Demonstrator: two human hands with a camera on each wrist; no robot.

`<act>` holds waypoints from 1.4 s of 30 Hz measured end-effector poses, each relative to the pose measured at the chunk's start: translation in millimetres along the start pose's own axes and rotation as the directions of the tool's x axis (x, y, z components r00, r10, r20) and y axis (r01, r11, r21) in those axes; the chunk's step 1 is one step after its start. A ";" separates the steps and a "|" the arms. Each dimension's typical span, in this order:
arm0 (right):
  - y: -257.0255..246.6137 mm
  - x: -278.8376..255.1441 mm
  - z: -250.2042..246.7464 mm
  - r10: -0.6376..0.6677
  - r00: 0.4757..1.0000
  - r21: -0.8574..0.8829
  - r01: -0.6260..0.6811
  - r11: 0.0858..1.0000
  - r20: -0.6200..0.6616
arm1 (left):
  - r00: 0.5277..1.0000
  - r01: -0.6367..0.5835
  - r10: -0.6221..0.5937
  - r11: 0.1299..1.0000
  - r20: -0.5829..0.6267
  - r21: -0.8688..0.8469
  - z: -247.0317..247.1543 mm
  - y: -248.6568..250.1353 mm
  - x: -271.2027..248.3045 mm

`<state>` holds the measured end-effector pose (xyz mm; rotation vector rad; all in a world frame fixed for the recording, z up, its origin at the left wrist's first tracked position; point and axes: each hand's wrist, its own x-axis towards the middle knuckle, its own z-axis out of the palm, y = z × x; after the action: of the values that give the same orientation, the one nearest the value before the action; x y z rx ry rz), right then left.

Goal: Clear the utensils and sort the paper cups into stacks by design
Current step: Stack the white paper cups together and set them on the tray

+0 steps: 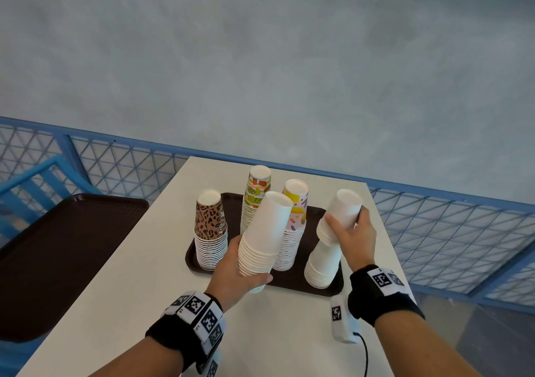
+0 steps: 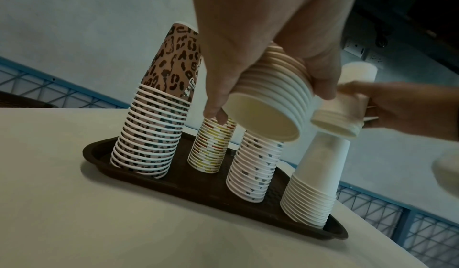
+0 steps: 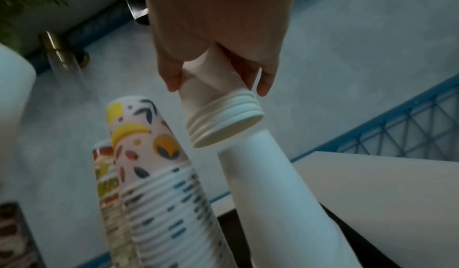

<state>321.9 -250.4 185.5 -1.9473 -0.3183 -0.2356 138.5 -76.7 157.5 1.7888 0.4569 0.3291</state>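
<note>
On a dark brown tray stand upside-down cup stacks: leopard print, fruit print, pink and yellow patterned and plain white. My left hand grips a tall stack of plain white cups, tilted and lifted above the tray's front, with its open mouth showing. My right hand holds a short stack of white cups just over the top of the white stack on the tray, the two apart by a small gap.
The white table ends close behind the tray at a blue mesh railing. A second, larger brown tray lies on a blue chair to the left. A cable trails at the table's right front edge.
</note>
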 end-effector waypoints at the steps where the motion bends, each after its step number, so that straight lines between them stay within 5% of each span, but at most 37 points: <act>1: 7.6 -2.7 2.9 0.011 0.999 -0.015 -0.010 1.000 0.039 | 1.000 0.002 -0.002 1.000 0.000 -0.003 0.0 0.0 0.3; 8: 22.8 -8.4 10.1 0.083 0.973 -0.085 -0.066 0.994 0.217 | 1.000 0.005 -0.005 0.999 0.004 -0.032 0.7 -3.8 3.1; 15: -37.4 -9.7 1.0 -0.179 0.984 0.100 0.179 0.979 -0.009 | 1.000 -0.002 0.002 1.000 0.025 -0.009 6.4 -4.0 6.8; 19: -70.7 -18.2 1.8 -0.152 0.964 0.324 0.075 0.943 0.219 | 0.999 -0.018 0.017 1.000 0.032 0.004 9.5 -2.2 8.9; 22: -82.3 -28.4 9.7 -0.095 0.879 0.289 -0.050 0.956 0.467 | 0.999 -0.027 0.026 1.000 0.043 0.012 11.3 -0.4 9.5; 25: -86.1 -38.0 19.4 -0.059 0.842 0.216 -0.070 0.974 0.536 | 0.998 -0.040 0.038 0.999 0.049 0.025 11.8 0.7 8.6; 36: -103.9 -14.9 10.8 -0.080 0.964 0.409 -0.031 0.912 0.253 | 0.999 -0.010 0.009 0.999 0.045 0.030 -0.8 -4.1 0.7; 39: -102.9 0.3 -2.1 -0.116 0.988 0.467 0.053 0.883 0.106 | 0.999 0.010 -0.011 1.000 0.043 0.027 -4.2 -8.1 -0.4; 42: -92.8 13.0 -16.5 -0.165 0.986 0.348 0.165 0.923 -0.029 | 0.999 0.025 -0.026 0.999 0.030 0.021 -7.0 -10.5 0.0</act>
<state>303.3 -230.0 276.6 -1.5700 -0.4921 -0.2688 133.9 -68.3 149.3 1.8045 0.4625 0.2799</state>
